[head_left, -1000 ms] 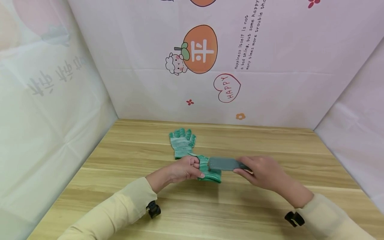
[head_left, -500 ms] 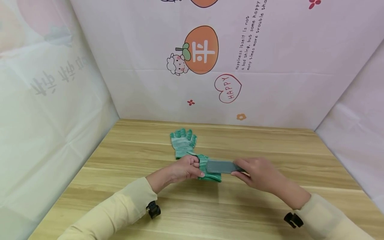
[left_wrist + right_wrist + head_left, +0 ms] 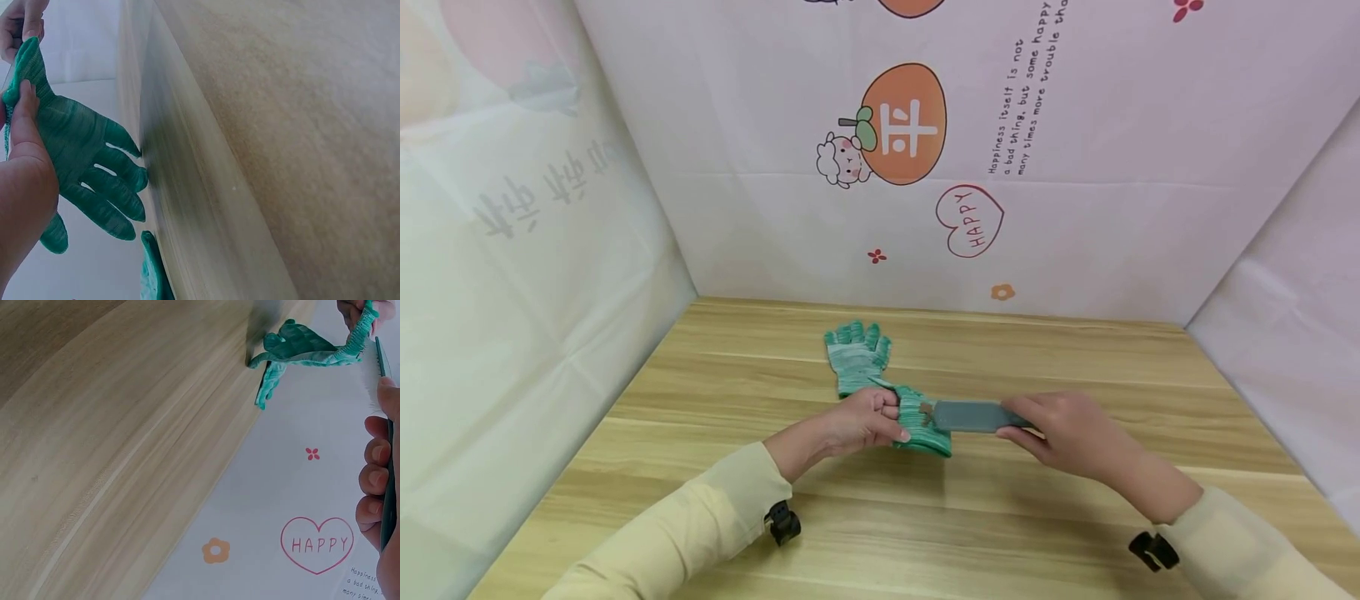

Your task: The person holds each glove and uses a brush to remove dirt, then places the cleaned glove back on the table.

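Observation:
My left hand (image 3: 859,423) pinches a green-and-white knitted glove (image 3: 913,432) near its cuff, holding it up off the table; in the left wrist view the glove's fingers (image 3: 109,194) hang toward the wood. A small brown mark (image 3: 927,412) shows on the cuff part. My right hand (image 3: 1071,435) grips the handle of a grey-green brush (image 3: 970,416), whose head lies at the right side of the cuff. Pale bristles (image 3: 371,378) face the glove in the right wrist view. A second matching glove (image 3: 857,358) lies flat on the table just behind.
The wood-grain table (image 3: 1037,533) extends around both hands. A white printed cloth (image 3: 1105,242) stands upright along its back edge, and more white cloth (image 3: 512,333) walls in the left and right sides. Black bands (image 3: 782,523) sit on both wrists.
The brush head slid left over the cuff half a second ago and has now drawn back right, uncovering the brown mark. My left hand and the glove stay almost still.

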Demonstrator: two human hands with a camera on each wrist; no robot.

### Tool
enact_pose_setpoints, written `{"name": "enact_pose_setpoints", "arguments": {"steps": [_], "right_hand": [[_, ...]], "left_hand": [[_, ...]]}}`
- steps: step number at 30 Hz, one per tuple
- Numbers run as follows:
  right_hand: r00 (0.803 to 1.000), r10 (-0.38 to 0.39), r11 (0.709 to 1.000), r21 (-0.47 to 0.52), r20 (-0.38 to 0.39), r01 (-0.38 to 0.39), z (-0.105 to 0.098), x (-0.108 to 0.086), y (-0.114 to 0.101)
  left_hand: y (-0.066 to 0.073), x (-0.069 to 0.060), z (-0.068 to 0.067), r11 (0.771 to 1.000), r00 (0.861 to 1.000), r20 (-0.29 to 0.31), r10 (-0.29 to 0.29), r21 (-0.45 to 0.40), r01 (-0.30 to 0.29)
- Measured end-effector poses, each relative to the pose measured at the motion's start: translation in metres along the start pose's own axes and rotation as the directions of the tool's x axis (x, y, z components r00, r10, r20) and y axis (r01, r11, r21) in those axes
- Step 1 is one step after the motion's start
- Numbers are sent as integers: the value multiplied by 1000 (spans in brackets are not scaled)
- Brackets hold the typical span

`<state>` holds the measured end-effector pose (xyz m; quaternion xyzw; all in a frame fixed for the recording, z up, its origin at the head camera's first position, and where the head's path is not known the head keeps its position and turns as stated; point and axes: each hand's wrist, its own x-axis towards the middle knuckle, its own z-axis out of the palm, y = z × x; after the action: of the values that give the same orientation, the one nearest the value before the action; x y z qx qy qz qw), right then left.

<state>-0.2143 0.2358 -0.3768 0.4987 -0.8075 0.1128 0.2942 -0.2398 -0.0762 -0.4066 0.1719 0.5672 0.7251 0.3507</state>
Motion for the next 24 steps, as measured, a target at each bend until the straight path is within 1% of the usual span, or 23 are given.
{"name": "enact_pose_setpoints", "arguments": {"steps": [3, 7, 10, 13, 16, 20, 24], "right_hand": [[1000, 21, 1000, 5, -7, -21, -2, 1, -1], [999, 41, 998, -37, -27, -42, -1, 8, -5], [998, 41, 998, -54, -40, -43, 3, 15, -10], [998, 41, 999, -26, -40, -42, 10, 21, -15], [999, 45, 999, -6, -30, -45, 17, 23, -19], [998, 56, 998, 14, -20, -56, 23, 21, -21], [998, 59, 997, 45, -20, -58, 23, 16, -19]], "left_hand": [[1, -1, 1, 1000, 1000, -3, -5, 2, 5], [1, 0, 1, 1000, 1000, 9, -4, 14, 4], [2, 1, 2, 1000, 1000, 17, -3, 14, 2], [2, 1, 3, 1000, 1000, 18, -6, 4, 6], [2, 2, 5, 1000, 1000, 9, -10, -5, 10], [2, 1, 5, 1000, 1000, 3, 3, -7, -3], [2, -1, 2, 999, 1000, 0, 30, -15, -30]]}}
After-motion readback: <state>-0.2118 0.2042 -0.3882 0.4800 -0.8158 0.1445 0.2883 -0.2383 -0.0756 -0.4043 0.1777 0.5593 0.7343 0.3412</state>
